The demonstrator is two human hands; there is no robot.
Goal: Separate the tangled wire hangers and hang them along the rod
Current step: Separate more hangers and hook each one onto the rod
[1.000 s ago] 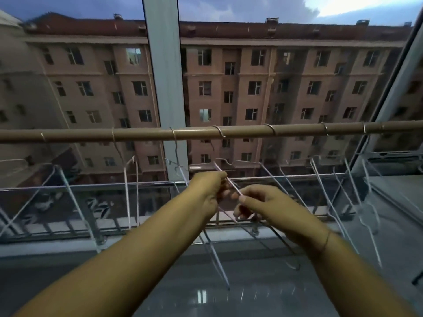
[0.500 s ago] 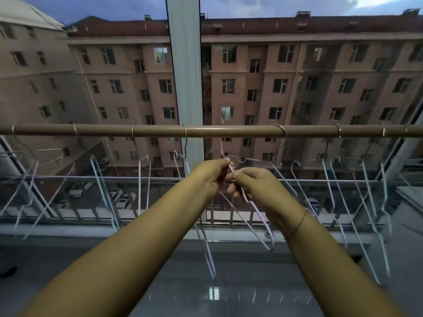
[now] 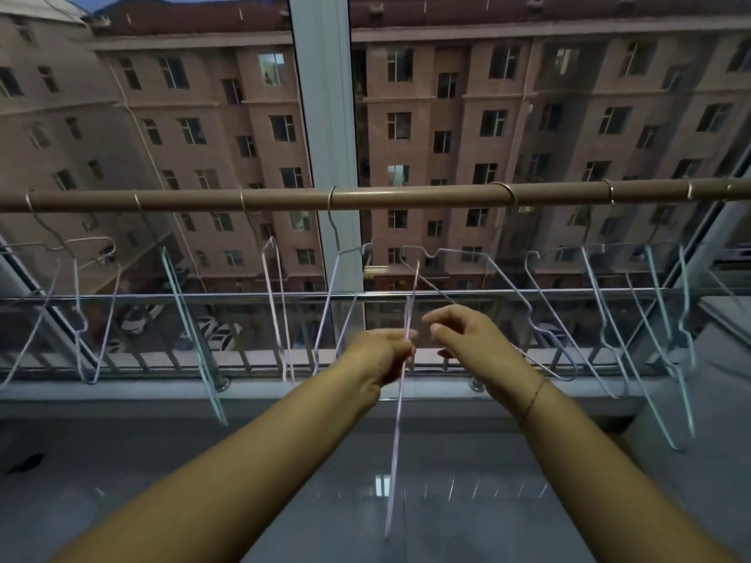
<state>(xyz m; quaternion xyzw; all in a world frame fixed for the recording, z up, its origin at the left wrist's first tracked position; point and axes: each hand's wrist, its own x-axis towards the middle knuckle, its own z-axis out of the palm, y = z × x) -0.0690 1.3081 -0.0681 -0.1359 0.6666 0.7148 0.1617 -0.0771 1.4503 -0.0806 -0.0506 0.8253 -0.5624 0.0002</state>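
Wire hanger (image 3: 396, 440) in left hand (image 3: 382, 355) — bare rod (image 3: 414, 196) above.

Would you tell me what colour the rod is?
The rod is brown, clearest in the head view.

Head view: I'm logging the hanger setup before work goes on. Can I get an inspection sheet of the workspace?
Surface: glossy grey floor.
Job's things: rod spans the view; several wire hangers hook on it, spaced apart; one loose hanger is off it.
Clutter: small dark object far left, unidentifiable.
Hands: left hand grips the loose hanger; right hand curled beside it, grip unclear.
Cables: nothing seen.
Surroundings: window frame, railing, apartment block outside.
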